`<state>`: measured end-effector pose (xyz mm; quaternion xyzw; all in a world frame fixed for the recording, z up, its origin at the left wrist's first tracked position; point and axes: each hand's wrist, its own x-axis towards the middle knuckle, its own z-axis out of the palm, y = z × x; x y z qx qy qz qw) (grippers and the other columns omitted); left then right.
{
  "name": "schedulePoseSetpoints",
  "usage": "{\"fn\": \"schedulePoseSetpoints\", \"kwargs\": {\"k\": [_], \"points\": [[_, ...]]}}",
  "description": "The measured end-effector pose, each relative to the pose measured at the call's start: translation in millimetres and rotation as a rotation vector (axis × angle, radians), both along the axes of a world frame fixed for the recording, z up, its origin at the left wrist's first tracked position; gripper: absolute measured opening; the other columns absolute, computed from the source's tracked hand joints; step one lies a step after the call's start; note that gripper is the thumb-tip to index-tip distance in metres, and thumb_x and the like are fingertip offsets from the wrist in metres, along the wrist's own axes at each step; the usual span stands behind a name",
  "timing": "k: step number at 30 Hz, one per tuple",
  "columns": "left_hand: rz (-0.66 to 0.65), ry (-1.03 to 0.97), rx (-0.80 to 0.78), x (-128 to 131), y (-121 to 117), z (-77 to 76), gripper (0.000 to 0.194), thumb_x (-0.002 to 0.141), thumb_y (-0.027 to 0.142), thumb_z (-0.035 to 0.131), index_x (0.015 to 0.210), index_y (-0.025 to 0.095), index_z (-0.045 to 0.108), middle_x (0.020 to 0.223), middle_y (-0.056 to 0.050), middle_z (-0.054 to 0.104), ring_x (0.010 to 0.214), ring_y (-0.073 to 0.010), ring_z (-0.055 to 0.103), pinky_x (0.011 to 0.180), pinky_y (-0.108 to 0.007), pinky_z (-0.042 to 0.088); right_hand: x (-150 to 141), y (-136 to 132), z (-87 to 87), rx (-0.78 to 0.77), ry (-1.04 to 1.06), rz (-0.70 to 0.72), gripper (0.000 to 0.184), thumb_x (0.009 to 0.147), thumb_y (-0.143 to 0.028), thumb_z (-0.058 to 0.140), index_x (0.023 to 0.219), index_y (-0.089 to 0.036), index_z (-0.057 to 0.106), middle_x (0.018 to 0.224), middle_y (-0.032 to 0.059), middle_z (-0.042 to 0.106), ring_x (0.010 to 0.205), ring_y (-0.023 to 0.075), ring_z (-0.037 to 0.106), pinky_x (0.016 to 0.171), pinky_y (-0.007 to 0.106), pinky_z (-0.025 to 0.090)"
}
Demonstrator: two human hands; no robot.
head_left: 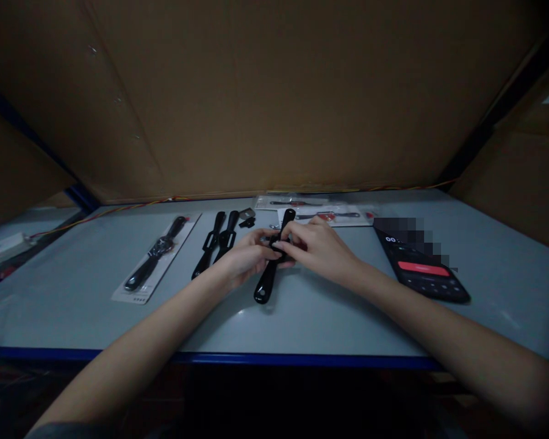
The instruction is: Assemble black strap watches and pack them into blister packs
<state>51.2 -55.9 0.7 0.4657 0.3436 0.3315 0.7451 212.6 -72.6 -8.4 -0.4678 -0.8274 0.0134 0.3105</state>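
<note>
Black handles (pixel 213 239) lie beside the left hand (pixel 249 258), near small parts (pixel 246 217).

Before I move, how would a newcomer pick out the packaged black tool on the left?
On the pale table, look left of the left hand, past two bare black tools. There a long, waisted black tool lies slanted on a white card. Unlike those neighbours, it has card and clear plastic.
</note>
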Motion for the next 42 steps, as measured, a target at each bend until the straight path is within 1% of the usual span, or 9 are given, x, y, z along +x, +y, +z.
{"fn": "schedulePoseSetpoints", "kwargs": {"k": [5, 9, 12, 15, 23, 33, 36, 38, 42], "points": [[-0.029, 0.015, 0.010, -0.3, 0.5, -2.3, 0.045, 0.065, -0.012, 0.048, 0.104, 0.011, 0.045, 0.086, -0.005, 0.059, 0.076, -0.0149, 0.064, 0.083, -0.041, 0.051, -4.5, 4.9, -11.4, -0.194, 0.200, -0.016, 0.024, 0.085, -0.032, 0.046, 0.067, -0.018, 0.052, 0.053, -0.0029, 0.050, 0.051, 0.0112, 0.043, 0.059, 0.027, 0.031], [-0.019, 0.021, 0.026, -0.7, 1.0, -1.5, 0.044, 0.065, -0.011, 0.049, 0.104, 0.011, 0.046, 0.080, -0.004, 0.059, 0.074, -0.0154, 0.064, 0.084, -0.041, 0.050, -5.3, 5.3, -14.0, -0.368, 0.380, 0.039, 0.023, 0.085, -0.033, 0.044, 0.070, -0.018, 0.051, 0.058, -0.0019, 0.052, 0.052, 0.0114, 0.047, 0.051, 0.024, 0.029], [0.009, 0.020, 0.030, -0.7, 0.1, 1.1, 0.044, 0.065, -0.011, 0.048, 0.103, 0.011, 0.047, 0.076, -0.002, 0.059, 0.072, -0.0146, 0.064, 0.082, -0.039, 0.051, -2.3, 2.9, -8.4, -0.257, 0.277, 0.015, 0.013, 0.080, -0.030, 0.051, 0.086, -0.019, 0.053, 0.057, -0.0038, 0.051, 0.052, 0.0119, 0.046, 0.054, 0.025, 0.030], [0.045, 0.036, 0.029, -0.6, -1.5, 4.1, 0.043, 0.065, -0.011, 0.048, 0.101, 0.011, 0.048, 0.072, 0.000, 0.058, 0.066, -0.0113, 0.062, 0.080, -0.035, 0.052, 1.9, 0.5, -1.0, -0.094, 0.110, 0.042, 0.027, 0.077, -0.025, 0.055, 0.103, -0.020, 0.050, 0.059, -0.0046, 0.052, 0.056, 0.0129, 0.047, 0.064, 0.028, 0.031], [-0.008, -0.011, 0.011, -0.3, -2.3, 4.5, 0.044, 0.063, -0.011, 0.050, 0.101, 0.011, 0.047, 0.083, -0.003, 0.060, 0.073, -0.0135, 0.064, 0.082, -0.036, 0.051, 4.8, 1.1, 1.3, 0.007, -0.017, 0.055, 0.014, 0.085, -0.031, 0.049, 0.080, -0.019, 0.055, 0.061, -0.0015, 0.056, 0.059, 0.0129, 0.048, 0.072, 0.030, 0.029], [-0.012, 0.005, 0.010, -0.6, -1.1, -0.6, 0.050, 0.064, -0.013, 0.049, 0.107, 0.011, 0.044, 0.081, -0.003, 0.056, 0.073, -0.0136, 0.063, 0.083, -0.039, 0.050, -4.1, 3.8, -7.5, -0.472, 0.392, 0.027, 0.022, 0.083, -0.027, 0.041, 0.065, -0.018, 0.051, 0.053, -0.0018, 0.049, 0.048, 0.0109, 0.044, 0.048, 0.024, 0.029], [-0.006, 0.005, 0.000, -0.4, -2.5, 3.2, 0.046, 0.063, -0.012, 0.048, 0.103, 0.012, 0.046, 0.079, -0.002, 0.058, 0.071, -0.0124, 0.062, 0.081, -0.036, 0.050, -1.2, 1.3, -2.5, -0.334, 0.304, -0.019, 0.010, 0.079, -0.028, 0.049, 0.082, -0.019, 0.053, 0.057, -0.0029, 0.051, 0.051, 0.0118, 0.045, 0.050, 0.024, 0.028], [0.011, 0.037, 0.013, -0.6, -3.2, 5.6, 0.043, 0.064, -0.011, 0.048, 0.101, 0.012, 0.048, 0.075, -0.001, 0.057, 0.067, -0.0102, 0.060, 0.078, -0.032, 0.051, 0.7, -1.4, 2.4, -0.197, 0.191, -0.033, 0.022, 0.076, -0.030, 0.056, 0.095, -0.020, 0.051, 0.058, -0.0040, 0.050, 0.053, 0.0124, 0.045, 0.053, 0.025, 0.028], [0.030, 0.082, 0.059, -1.0, -2.4, 5.3, 0.042, 0.065, -0.011, 0.050, 0.102, 0.011, 0.050, 0.073, -0.001, 0.057, 0.066, -0.0092, 0.059, 0.073, -0.025, 0.050, 1.6, -5.3, 8.4, -0.034, -0.006, 0.000, 0.019, 0.079, -0.033, 0.056, 0.092, -0.020, 0.053, 0.060, -0.0030, 0.052, 0.056, 0.0129, 0.045, 0.064, 0.028, 0.030]]}}
